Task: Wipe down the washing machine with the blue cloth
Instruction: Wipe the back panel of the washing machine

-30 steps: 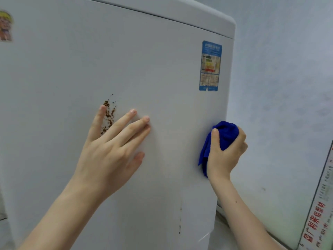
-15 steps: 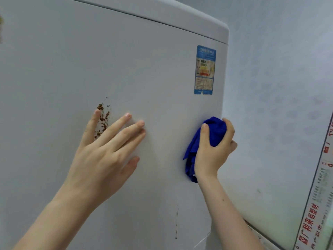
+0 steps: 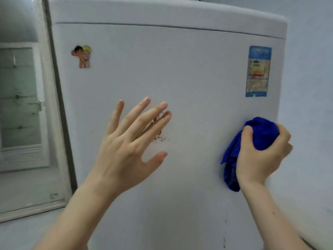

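The white washing machine (image 3: 189, 69) fills the view, its flat side panel facing me. My right hand (image 3: 259, 156) grips the bunched blue cloth (image 3: 232, 159) against the panel near its right edge. My left hand (image 3: 133, 141) is spread, fingers straight, in front of the panel's middle; I cannot tell if it touches. A patch of brown specks (image 3: 161, 136) on the panel shows beside and partly behind its fingers.
A blue energy label (image 3: 258, 71) sits at the panel's upper right, a cartoon sticker (image 3: 82, 56) at its upper left. A dark streak (image 3: 224, 239) runs low on the panel. A pale wall (image 3: 310, 87) is close on the right; a door frame (image 3: 57, 105) on the left.
The view has swung left and pulled back, showing the whole panel and the cartoon sticker. My left hand now covers part of the brown specks. My right hand still holds the cloth near the right edge.
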Demonstrator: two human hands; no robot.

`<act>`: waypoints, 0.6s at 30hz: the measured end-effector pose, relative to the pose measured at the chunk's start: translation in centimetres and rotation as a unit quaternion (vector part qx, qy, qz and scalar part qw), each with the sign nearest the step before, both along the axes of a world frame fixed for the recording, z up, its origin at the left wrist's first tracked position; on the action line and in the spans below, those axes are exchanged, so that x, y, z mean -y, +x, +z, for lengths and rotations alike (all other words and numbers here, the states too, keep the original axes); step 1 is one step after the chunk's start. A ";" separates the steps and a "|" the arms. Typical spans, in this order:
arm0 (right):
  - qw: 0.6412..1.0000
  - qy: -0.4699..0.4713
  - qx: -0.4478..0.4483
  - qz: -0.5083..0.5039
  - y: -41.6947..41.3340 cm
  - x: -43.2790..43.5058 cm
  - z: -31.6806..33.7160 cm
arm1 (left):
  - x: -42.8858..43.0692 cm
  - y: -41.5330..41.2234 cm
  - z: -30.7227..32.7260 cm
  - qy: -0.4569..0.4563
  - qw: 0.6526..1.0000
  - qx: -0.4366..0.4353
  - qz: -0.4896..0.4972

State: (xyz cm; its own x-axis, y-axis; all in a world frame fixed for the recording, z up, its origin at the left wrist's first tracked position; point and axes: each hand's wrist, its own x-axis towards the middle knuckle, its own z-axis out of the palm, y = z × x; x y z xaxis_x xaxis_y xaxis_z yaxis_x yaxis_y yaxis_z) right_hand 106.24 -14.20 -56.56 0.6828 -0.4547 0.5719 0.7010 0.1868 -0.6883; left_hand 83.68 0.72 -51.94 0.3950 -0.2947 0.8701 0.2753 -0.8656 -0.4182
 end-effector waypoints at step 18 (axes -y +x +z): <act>0.995 -0.050 0.074 0.032 -3.7 -1.6 1.4 | -5.0 -9.1 -0.6 -0.341 0.939 -0.013 -0.041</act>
